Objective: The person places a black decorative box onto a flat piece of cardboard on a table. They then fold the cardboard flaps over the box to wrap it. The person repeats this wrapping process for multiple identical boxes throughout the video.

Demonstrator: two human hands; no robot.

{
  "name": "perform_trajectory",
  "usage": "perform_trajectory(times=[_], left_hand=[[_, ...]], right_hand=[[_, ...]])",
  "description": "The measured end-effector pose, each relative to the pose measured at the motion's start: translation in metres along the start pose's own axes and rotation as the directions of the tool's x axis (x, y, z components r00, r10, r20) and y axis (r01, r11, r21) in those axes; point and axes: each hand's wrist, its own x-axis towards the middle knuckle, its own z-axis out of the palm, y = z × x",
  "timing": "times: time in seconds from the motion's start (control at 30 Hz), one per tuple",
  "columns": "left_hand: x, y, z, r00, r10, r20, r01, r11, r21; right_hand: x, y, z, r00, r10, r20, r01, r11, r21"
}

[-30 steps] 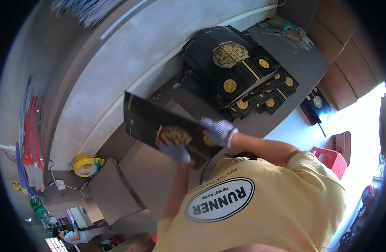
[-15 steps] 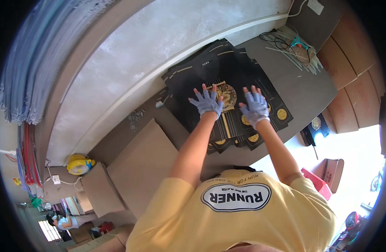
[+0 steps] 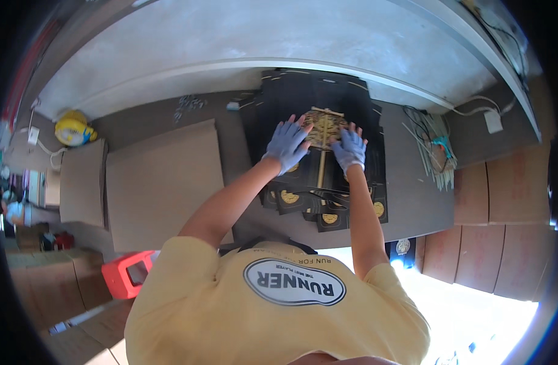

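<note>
Both hands wear blue-grey gloves with bare fingertips. A stack of black printed cardboard sheets [image 3: 346, 96] with gold designs lies on the table against the wall. My left hand [image 3: 286, 145] rests on the top sheet, fingers spread, left of the ornate gold design [image 3: 325, 129]. On the design's right side lies my right hand [image 3: 351, 148], its fingers stretched out. Neither hand grips anything. The sheets' near edges are uneven, with round gold emblems [image 3: 330, 218] showing along them.
Brown cardboard sheets [image 3: 163, 170] are piled to the left, with a yellow fan [image 3: 74, 129] beyond. Glue sticks and a teal glue gun [image 3: 440, 142] lie at the table's right end. Cartons [image 3: 513, 193] stand at far right; a red plastic stool [image 3: 127, 275] is at lower left.
My view has turned, so the table now runs more level across the picture. Both hands stay flat on the stack and sit closer together around the gold design.
</note>
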Motion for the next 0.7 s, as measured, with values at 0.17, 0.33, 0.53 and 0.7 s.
perform_trajectory(times=[0.17, 0.33, 0.53, 0.7], left_hand=[[-0.238, -0.073, -0.021, 0.932, -0.359, -0.050, 0.361, 0.906, 0.222], [-0.387, -0.129, -0.064, 0.704, -0.710, -0.027, 0.628, 0.603, 0.492], [-0.458, -0.163, -0.091, 0.834, -0.551, 0.025, 0.505, 0.782, 0.366], [-0.464, -0.170, -0.101, 0.930, -0.359, 0.082, 0.347, 0.929, 0.131]], right_hand=[[-0.097, -0.121, -0.010, 0.735, -0.108, -0.670, 0.463, 0.801, 0.379], [-0.147, -0.235, 0.111, 0.859, -0.492, -0.140, 0.477, 0.671, 0.568], [-0.146, -0.302, 0.184, 0.979, 0.058, 0.195, -0.103, 0.968, 0.231], [-0.149, -0.327, 0.190, 0.972, 0.195, -0.132, -0.172, 0.971, 0.168]])
